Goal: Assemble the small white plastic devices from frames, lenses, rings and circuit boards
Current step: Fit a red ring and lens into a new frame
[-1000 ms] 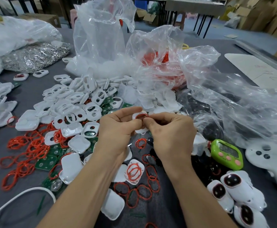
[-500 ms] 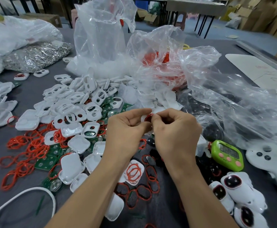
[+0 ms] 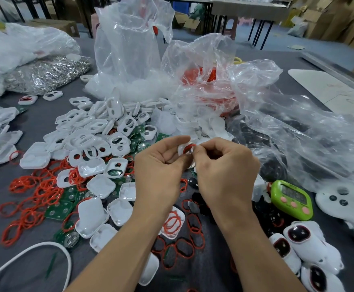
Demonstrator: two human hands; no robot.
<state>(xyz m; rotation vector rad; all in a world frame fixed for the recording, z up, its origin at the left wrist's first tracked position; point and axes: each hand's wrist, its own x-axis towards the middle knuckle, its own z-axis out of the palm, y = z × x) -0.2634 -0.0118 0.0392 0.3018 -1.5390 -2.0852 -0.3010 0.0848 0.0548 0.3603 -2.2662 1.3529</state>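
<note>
1. Grip of left hand [image 3: 159, 169]: curled round a white frame [image 3: 181, 150], thumb and fingers on its edges; held at centre of frame, over the desk [image 3: 35, 121].
2. Grip of right hand [image 3: 224, 171]: pinched on a red ring [image 3: 189, 147] with thumb and forefinger; ring pressed against the face of the white frame.
3. Left of centre: heap of frames [image 3: 100, 131], white, lying on the desk.
4. Lower left: loose rings [image 3: 35, 192] in red, spread among green circuit boards [image 3: 60, 209] and white shells [image 3: 91, 216].
5. Lower right corner: finished devices [image 3: 298, 234] with dark lenses, lying together.
6. Just above these: green timer [image 3: 290, 199]; beside it at right edge, white controller [image 3: 344, 207].
7. Upper centre to right: crumpled clear plastic bags [image 3: 129, 49].
</note>
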